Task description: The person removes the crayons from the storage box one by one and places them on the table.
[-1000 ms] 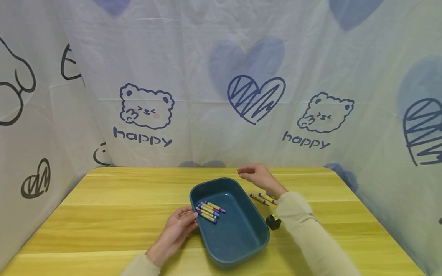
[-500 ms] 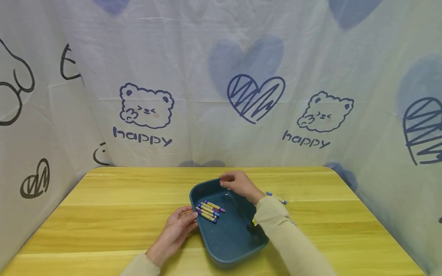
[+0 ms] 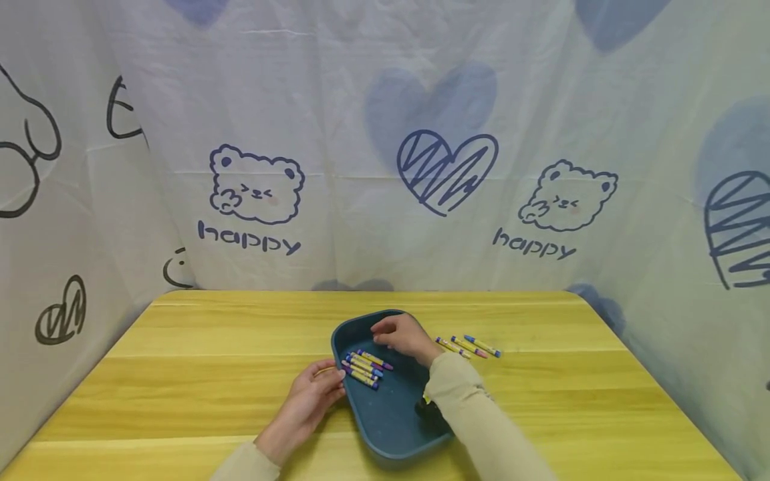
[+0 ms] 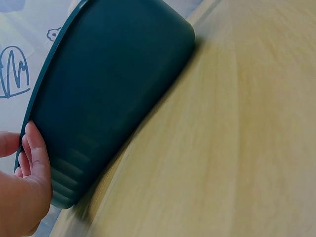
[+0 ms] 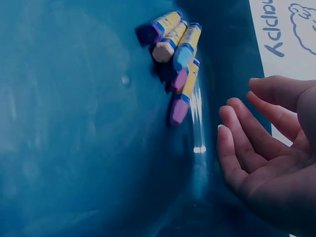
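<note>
A dark teal plastic bin (image 3: pixel 385 421) stands on the table. My left hand (image 3: pixel 307 394) pinches its left rim, thumb over the edge and fingers against the outer wall, as the left wrist view also shows. Several yellow-wrapped crayons (image 3: pixel 363 367) lie in a small heap inside, close to that left wall. Above the bin's far part hovers my right hand (image 3: pixel 406 337), its fingers loosely bent with nothing between them. In the right wrist view, purple, light blue and pale crayon tips (image 5: pixel 181 57) show a short way from the fingertips of the right hand (image 5: pixel 276 143).
To the right of the bin, three more crayons (image 3: pixel 469 347) lie side by side on the wooden table (image 3: pixel 210 374). A white curtain (image 3: pixel 349 220) printed with hearts and bears hangs behind the table. A dark wrist device (image 3: pixel 422 406) sits under the right sleeve.
My right hand has moved left and nearer from the far right of the bin to over its inside. The three table crayons are now uncovered. My left hand and the bin stay put.
</note>
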The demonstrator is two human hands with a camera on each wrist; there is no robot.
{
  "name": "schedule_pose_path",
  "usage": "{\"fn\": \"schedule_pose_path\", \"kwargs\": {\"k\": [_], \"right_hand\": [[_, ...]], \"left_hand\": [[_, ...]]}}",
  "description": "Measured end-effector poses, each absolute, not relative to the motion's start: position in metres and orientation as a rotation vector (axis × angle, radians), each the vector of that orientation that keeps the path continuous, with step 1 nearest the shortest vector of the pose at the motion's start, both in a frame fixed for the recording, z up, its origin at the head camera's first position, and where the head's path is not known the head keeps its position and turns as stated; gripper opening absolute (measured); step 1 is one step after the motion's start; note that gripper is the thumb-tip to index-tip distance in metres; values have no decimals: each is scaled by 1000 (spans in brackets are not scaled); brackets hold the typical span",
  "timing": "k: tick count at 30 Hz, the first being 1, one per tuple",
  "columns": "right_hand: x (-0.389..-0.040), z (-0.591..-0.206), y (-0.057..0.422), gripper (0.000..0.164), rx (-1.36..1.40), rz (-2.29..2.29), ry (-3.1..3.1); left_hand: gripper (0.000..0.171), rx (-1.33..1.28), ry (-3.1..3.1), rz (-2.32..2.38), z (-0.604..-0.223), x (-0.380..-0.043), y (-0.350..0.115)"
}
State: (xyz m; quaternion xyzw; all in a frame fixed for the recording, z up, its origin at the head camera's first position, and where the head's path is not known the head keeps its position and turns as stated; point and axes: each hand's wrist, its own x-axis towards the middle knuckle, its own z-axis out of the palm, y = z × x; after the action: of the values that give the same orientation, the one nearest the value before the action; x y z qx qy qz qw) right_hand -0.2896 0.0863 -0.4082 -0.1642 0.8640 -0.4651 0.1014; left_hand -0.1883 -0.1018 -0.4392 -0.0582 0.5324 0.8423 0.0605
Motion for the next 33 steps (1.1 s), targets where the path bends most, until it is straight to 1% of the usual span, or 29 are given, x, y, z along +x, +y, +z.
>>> {"fn": "schedule_pose_path", "kwargs": {"k": [15,19,26,33], "right_hand": [[-292,-423,83,20,-349,-1401,2484],[-292,-425,83,20,-351,-1389,2475],[-291,-424,80,25,-411,-1360,2489],[-291,-425,81,26,-462,-1346,2478]], "left_hand": [[33,-187,1611,2560,-440,-189,-101],[33,-190,1612,2556,-440,-189,-101],[33,-186,1618,2553,-440,-188,-103],[34,-180,1605,2554,-440,-188,-103]]}}
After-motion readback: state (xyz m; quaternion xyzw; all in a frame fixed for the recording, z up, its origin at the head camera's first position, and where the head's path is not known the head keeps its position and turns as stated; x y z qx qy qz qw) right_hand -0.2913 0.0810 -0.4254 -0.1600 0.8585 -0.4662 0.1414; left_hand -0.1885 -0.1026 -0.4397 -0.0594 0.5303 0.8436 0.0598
